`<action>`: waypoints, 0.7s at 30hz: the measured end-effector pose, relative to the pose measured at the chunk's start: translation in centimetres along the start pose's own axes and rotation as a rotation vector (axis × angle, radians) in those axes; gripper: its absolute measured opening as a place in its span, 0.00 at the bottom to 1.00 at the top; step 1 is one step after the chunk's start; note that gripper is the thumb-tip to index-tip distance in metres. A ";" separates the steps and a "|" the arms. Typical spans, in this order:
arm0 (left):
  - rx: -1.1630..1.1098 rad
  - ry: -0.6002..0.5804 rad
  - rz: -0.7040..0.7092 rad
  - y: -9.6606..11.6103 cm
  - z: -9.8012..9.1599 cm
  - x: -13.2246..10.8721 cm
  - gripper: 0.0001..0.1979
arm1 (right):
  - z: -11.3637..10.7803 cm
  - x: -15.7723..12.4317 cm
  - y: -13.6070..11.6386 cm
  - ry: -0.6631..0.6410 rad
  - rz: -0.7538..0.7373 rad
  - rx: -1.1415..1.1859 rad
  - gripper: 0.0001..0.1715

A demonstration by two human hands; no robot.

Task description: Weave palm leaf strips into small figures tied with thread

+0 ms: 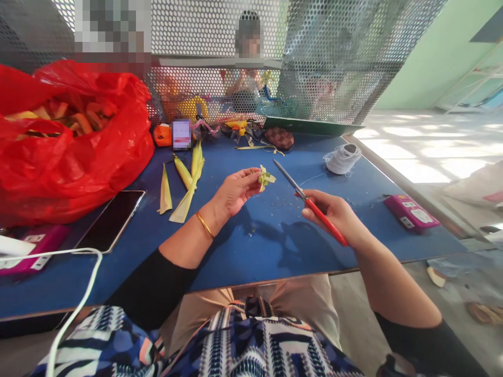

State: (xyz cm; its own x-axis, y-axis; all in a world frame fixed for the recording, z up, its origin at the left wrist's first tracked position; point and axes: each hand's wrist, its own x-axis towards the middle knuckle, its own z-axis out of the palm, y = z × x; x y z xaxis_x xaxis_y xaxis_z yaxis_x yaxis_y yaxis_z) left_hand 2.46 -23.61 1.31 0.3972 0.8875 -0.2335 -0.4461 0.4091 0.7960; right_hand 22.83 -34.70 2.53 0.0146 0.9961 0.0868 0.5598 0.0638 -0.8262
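Note:
Between the thumb and fingers of my left hand [239, 189] is a small flower of pale yellow-green husk strips [266, 179], raised over the blue table [251, 256]. My right hand [334, 212] grips red-handled scissors [324, 220], whose blades look closed and point up and left toward the husk flower without touching it. Several loose corn husks [192, 183] lie on the table left of my left hand. A spool of pale thread [343, 158] stands beyond my right hand, one strand trailing left toward the scissors.
A big red plastic bag [78, 173] of husk pieces fills the left side. Near it lie a dark phone [112, 222] and a white cable [92, 283]. A purple box [411, 212] sits at the right edge. A perforated metal screen [326, 57] closes off the back, with a person behind it.

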 end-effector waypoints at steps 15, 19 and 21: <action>0.076 -0.083 -0.026 0.0 0.1 -0.2 0.07 | 0.4 0.4 0.6 -0.173 0.025 0.033 0.36; 0.075 -0.082 -0.017 -0.2 0.1 -0.1 0.08 | 0.4 0.3 0.6 -0.156 0.014 0.047 0.35; 0.075 -0.082 -0.016 -0.3 0.1 -0.1 0.08 | 0.5 0.2 0.4 -0.170 0.033 0.062 0.35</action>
State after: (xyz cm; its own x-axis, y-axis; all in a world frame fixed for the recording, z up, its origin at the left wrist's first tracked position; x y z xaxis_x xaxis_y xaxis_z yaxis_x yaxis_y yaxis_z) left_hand 2.61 -23.84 1.18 0.4693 0.8595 -0.2023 -0.3792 0.4031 0.8329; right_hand 22.68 -34.48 1.92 -0.1109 0.9933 -0.0321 0.5092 0.0291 -0.8601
